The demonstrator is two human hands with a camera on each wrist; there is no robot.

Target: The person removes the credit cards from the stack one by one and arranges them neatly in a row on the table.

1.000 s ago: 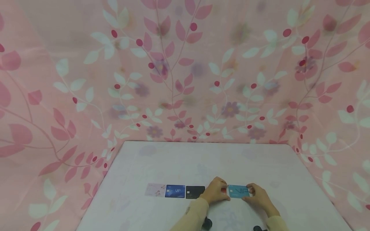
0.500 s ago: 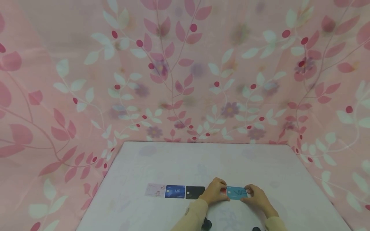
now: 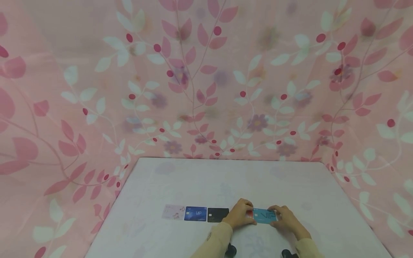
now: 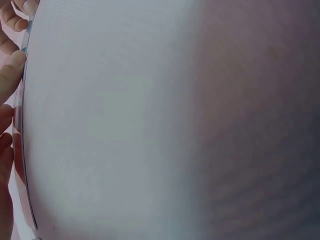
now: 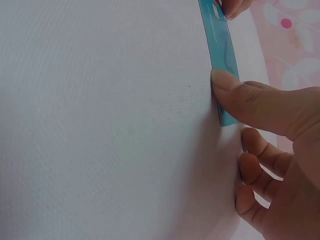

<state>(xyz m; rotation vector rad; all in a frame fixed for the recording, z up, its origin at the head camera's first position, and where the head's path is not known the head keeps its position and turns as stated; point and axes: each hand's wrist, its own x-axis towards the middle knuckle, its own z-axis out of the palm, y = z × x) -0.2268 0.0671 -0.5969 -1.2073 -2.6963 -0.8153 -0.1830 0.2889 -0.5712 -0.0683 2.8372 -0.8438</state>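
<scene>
My left hand [image 3: 237,215] spans a red card [image 3: 250,214], thumb at its near edge and fingers at its far edge; the hand covers most of it. Right beside that card lies a teal VIP card [image 3: 264,216], which my right hand [image 3: 287,219] holds by its near and far edges. In the right wrist view the thumb presses the long near edge of the teal card [image 5: 222,45], and the other fingers are bent behind it. The left wrist view catches only the left hand's thumb and fingers at its left border, along the cards' edge.
To the left, in the same row, lie a black card [image 3: 216,215], a blue VIP card [image 3: 195,213] and a pale flowered card [image 3: 173,211]. All rest on a white table [image 3: 193,182] with a pink floral curtain [image 3: 206,89] behind it.
The teal card has shifted slightly left, up against the red card, with my right hand following. My right fingers have slid left along its far edge. The left hand stays almost still.
</scene>
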